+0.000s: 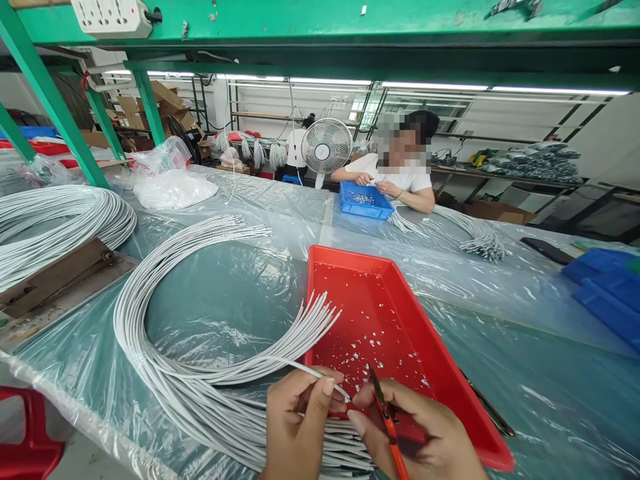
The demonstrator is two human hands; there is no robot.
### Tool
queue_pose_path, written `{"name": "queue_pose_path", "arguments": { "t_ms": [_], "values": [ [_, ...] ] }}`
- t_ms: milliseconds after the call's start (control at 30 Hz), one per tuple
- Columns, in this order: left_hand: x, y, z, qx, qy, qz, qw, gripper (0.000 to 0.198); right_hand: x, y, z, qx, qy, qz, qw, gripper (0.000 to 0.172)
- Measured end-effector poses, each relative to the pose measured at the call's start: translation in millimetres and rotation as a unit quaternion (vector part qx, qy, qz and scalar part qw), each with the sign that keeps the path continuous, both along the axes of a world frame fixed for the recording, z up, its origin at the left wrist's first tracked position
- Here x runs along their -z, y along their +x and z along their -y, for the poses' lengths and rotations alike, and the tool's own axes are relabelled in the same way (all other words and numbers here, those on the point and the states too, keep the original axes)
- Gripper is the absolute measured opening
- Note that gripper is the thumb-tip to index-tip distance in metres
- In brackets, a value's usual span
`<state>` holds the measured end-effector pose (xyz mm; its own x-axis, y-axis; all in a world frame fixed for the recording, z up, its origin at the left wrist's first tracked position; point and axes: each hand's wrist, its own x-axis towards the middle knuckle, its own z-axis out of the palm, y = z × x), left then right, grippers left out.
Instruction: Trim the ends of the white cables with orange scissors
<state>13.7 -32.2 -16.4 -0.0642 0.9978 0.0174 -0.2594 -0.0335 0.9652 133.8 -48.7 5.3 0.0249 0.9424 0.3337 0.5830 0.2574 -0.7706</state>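
Two hands working over a glossy red plastic tray (400, 293).
Left hand (295, 427) pinches one thin grey wire (305, 367); right hand (425, 440) grips a slim orange-handled tool (387, 417), near the tabletop's (550, 413) front edge.

**Plastic-sheeted desk with cables and trays**

The desk (240, 313) is covered in clear plastic sheeting. On it lie a large loop of white cables (165, 347), a red tray (400, 320) speckled with white scraps, a second cable coil (60, 220) at far left, a blue tray (365, 200), blue bins (610, 287) and a white bag (173, 189).
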Motion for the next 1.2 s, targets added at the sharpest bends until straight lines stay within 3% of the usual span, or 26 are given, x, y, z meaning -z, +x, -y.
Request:
{"name": "queue_pose_path", "arguments": {
  "t_ms": [267,567,667,867,1067,1200],
  "values": [
    [5.3,-3.3,3.8,-0.077,0.125,-0.121,0.982,0.015,6.8,6.0,-4.7,-0.008,0.066,0.065,0.996,0.010],
    [9.5,-1.2,1.9,-0.049,0.149,-0.126,0.979,0.015,3.6,8.1,-6.0,0.011,0.119,0.153,0.981,0.008],
    [10.2,0.0,0.3,-0.038,0.163,-0.111,0.980,0.016,1.6,10.1,-7.3,0.006,0.171,0.185,0.968,0.010],
    [0.8,4.3,-0.6,-0.056,0.104,-0.046,0.992,0.012,-2.5,8.5,-12.6,-0.012,0.295,0.250,0.922,0.010],
    [-4.0,4.1,-6.2,0.032,-0.016,0.034,0.999,0.010,-0.6,13.9,-7.5,-0.081,0.307,0.258,0.912,0.017],
    [-6.2,3.4,-10.2,0.040,-0.063,0.100,0.992,0.013,-1.2,32.4,-9.9,-0.034,0.322,0.272,0.906,0.013]
  ]
}}
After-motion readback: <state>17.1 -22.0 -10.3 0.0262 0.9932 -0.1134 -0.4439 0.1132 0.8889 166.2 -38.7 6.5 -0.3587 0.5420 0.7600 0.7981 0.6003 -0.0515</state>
